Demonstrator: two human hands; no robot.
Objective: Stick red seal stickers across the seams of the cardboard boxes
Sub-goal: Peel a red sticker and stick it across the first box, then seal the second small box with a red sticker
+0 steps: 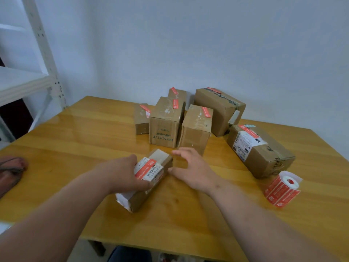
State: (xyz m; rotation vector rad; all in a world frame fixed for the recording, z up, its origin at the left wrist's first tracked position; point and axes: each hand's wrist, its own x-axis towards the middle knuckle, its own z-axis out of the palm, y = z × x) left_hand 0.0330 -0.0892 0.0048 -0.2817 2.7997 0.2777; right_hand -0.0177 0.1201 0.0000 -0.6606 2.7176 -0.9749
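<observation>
There is one camera, worn on the person's head. It looks forward and down at a wooden table (75, 140) from close by. Both arms reach out from the bottom of the picture. Farther off, it faces a pale wall (207, 44). The wide lens bends the edges.

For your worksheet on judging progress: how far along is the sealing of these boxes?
Done: six boxes at the back, such as the upright box and the labelled box, each show a red seal. In hand: the left hand holds a small box, already stickered; the right hand is open beside it. Left: no unsealed box shows.
</observation>
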